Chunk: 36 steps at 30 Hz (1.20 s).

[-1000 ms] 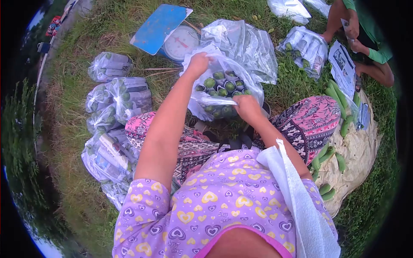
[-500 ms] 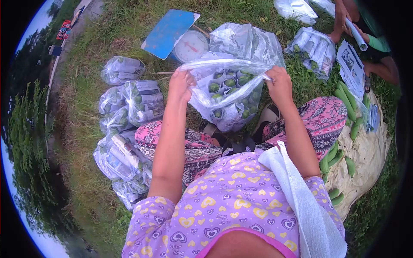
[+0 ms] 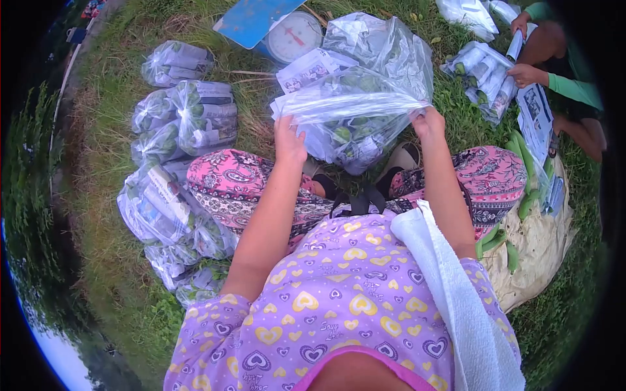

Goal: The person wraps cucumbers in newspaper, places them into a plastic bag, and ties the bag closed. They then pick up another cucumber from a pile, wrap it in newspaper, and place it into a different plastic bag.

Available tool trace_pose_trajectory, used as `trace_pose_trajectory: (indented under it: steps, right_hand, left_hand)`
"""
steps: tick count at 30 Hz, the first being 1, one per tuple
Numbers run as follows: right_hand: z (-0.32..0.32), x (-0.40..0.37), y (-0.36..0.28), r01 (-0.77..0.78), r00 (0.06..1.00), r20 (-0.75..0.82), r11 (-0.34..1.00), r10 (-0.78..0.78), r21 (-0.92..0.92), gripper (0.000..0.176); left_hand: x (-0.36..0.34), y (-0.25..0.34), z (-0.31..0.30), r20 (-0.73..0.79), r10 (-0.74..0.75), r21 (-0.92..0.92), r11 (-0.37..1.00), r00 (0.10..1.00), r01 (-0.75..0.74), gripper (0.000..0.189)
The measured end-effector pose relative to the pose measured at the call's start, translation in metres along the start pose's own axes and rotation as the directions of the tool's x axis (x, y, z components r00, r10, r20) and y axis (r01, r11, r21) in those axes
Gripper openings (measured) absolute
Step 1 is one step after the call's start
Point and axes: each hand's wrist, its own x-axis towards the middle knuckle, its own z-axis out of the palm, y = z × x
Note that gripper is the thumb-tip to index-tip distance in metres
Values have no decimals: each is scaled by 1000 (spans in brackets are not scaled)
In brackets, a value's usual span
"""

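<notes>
A clear plastic bag (image 3: 352,120) full of green vegetables wrapped in newspaper hangs between my hands above my knees. My left hand (image 3: 289,140) grips the bag's left top edge. My right hand (image 3: 430,124) grips the right top edge, and the mouth is pulled flat between them. Just behind it lies a newspaper-wrapped bundle (image 3: 310,68) and an empty clear bag (image 3: 385,45). A towel (image 3: 450,293) is draped over my right shoulder.
Several filled bags (image 3: 186,117) are piled on the grass at my left. A weighing scale (image 3: 293,36) with a blue pan stands behind. At right, loose green vegetables (image 3: 521,150) lie on a tan cloth (image 3: 541,241), where another person's hands (image 3: 525,75) handle newspaper beside another bag (image 3: 482,75).
My hands have pulled the bag's mouth from open to stretched flat and drawn the bag closer to me. The other person's hands have shifted over the bundle at right.
</notes>
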Motion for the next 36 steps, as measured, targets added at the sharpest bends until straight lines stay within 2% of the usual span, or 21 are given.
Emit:
trace_pose_trajectory:
  steps: [2,4,5,8,9,12,13,15,16,17,20,22,23,26,27,30,31,34,35,36]
  right_hand:
    - [-7,17,9,23,1000,0,993,-23,115,26]
    - [-11,24,12,50,998,-32,985,-46,162,21]
    - [-14,27,13,64,997,-46,981,-56,182,18]
    - [-35,47,25,105,990,-89,994,-108,-44,13]
    - [-37,43,27,70,992,-100,995,-77,-68,9]
    - [-40,52,36,-1,987,-160,980,-32,-200,6]
    - [-38,54,39,0,982,-186,976,-42,-219,7]
    - [-44,54,49,-21,968,-246,963,-48,-268,9]
    - [-53,55,52,-56,975,-220,935,-25,-350,12]
    - [-64,57,53,-91,981,-194,899,6,-428,15]
    - [-77,42,49,-274,960,-207,784,188,-558,33]
    - [-89,35,45,-399,917,-239,713,320,-576,39]
    - [-94,32,47,-344,933,-140,710,332,-615,47]
    - [-61,-6,41,-123,965,150,872,217,-474,60]
    - [-47,-16,42,-147,951,194,902,242,-406,75]
    - [-31,-10,55,-137,965,155,912,211,-388,82]
    - [-26,-6,58,-63,984,136,932,119,-357,85]
    - [-9,6,50,44,930,368,996,-11,-82,85]
    - [-6,6,47,29,976,217,999,-32,15,80]
    - [-3,-7,44,24,990,141,1000,-23,-1,78]
  left_hand:
    - [-32,-20,11,192,37,102,993,981,-58,77]
    - [-32,-53,14,125,77,372,920,989,-119,101]
    - [-27,-59,16,177,131,396,898,976,-192,108]
    - [15,-57,30,310,316,261,878,897,-400,108]
    - [8,-44,47,268,353,242,876,896,-417,90]
    - [51,-54,61,268,336,64,929,903,-365,56]
    - [43,-47,67,262,344,129,914,902,-386,31]
    - [50,-52,62,196,365,245,881,910,-406,28]
    - [59,-58,53,158,376,311,859,913,-408,28]
    - [68,-64,41,127,332,604,721,935,-338,27]
    - [62,-90,32,62,488,937,272,871,-219,33]
    - [67,-96,30,19,489,907,358,872,-220,37]
    - [75,-102,27,0,503,897,381,864,-222,37]
    - [81,-109,23,-67,473,821,527,878,-221,37]
    - [81,-110,23,-91,448,780,588,889,-217,37]
    - [83,-109,25,-83,389,753,628,918,-198,41]
    - [84,-108,25,-75,389,751,628,918,-205,41]
    - [91,-113,17,-56,395,718,654,917,-238,40]
    - [95,-115,13,-50,403,683,681,914,-263,41]
    - [98,-117,9,-45,409,647,707,911,-285,41]
